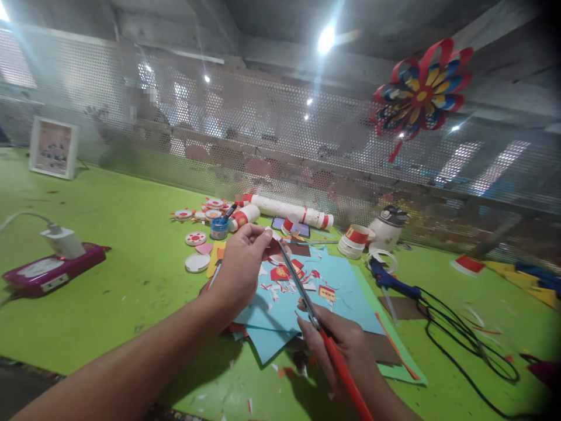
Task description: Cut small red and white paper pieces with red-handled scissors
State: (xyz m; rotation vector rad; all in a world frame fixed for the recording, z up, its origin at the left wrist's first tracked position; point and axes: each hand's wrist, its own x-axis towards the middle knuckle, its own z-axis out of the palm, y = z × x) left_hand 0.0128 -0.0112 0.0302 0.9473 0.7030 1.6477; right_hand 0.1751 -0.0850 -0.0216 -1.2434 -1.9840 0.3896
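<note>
My left hand [241, 266] pinches a small white piece of paper [274, 235] above the craft sheets. In my right hand [344, 339] is a pair of scissors [298, 282] with red handles, its blades reaching up and left to the paper's edge. Whether the blades are closed on the paper I cannot tell. Below both hands lies a stack of coloured sheets, a light blue sheet [346, 286] on top. Red and white paper scraps [283, 273] are scattered over it.
Behind the sheets are a blue paint jar [219, 228], a long white tube [284, 207] and a phone [307, 228]. A blue glue gun [394, 280] with a looping black cable lies right. A purple power strip [56, 275] sits left, before a picture frame [53, 147].
</note>
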